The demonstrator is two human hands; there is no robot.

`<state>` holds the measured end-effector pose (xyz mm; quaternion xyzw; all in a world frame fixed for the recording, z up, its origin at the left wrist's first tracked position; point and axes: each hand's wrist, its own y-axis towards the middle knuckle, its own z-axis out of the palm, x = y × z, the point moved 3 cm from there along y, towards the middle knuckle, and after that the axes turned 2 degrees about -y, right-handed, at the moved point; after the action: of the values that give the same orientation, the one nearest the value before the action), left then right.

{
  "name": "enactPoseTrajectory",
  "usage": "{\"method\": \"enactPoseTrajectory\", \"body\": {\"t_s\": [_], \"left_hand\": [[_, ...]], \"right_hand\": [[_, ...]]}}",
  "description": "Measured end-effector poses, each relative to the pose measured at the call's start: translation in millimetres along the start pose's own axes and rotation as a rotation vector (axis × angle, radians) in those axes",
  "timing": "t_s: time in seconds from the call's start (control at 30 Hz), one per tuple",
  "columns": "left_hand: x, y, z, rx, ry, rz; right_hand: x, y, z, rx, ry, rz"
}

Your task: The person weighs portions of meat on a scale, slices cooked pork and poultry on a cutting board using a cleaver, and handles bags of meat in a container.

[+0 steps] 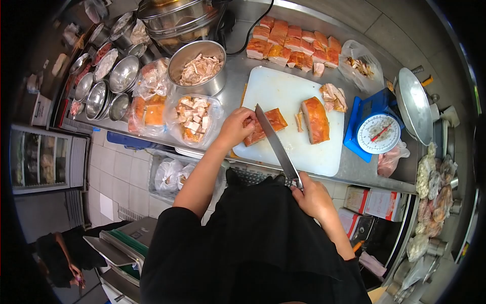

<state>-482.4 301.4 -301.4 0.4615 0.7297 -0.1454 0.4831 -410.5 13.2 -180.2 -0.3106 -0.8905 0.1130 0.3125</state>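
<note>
A slab of roasted meat with orange-brown skin point(273, 121) lies on the white cutting board point(263, 83). My left hand point(237, 127) presses on its left end with curled fingers. Closed around a knife handle at the board's front edge is my right hand point(313, 196). The long knife blade point(276, 142) points up and left, its tip over the slab near my left fingers. A second roasted slab point(315, 120) rests further right, with a thin strip at its left side. Pale meat pieces point(333, 98) sit at the board's right edge.
Roasted blocks point(293, 43) line the counter's back. A metal pot of sliced meat point(197, 66) and a bag of cubed meat point(192, 119) stand left, near several metal bowls point(124, 73). A blue scale point(374, 129) stands right. Another person point(66, 258) is at lower left.
</note>
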Motion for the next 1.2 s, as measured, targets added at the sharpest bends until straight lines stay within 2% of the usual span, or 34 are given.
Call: {"method": "enactPoseTrajectory", "body": {"t_s": [0.7,0.8,0.87,1.2], "left_hand": [[3.4,-3.3,3.6,-0.027,-0.063,0.027],[-2.1,-13.5,11.0,-0.132,0.009,0.044],[-3.7,-25.0,17.0,-0.33,0.122,0.124],[7.3,-28.4,24.1,-0.338,0.013,0.101]], "right_hand": [[3.2,8.0,2.7,0.023,-0.016,-0.027],[1.3,11.9,2.9,0.06,-0.015,-0.036],[5.9,11.9,-0.8,0.099,-0.013,-0.022],[37.8,21.2,-33.9,0.231,-0.082,0.036]]}}
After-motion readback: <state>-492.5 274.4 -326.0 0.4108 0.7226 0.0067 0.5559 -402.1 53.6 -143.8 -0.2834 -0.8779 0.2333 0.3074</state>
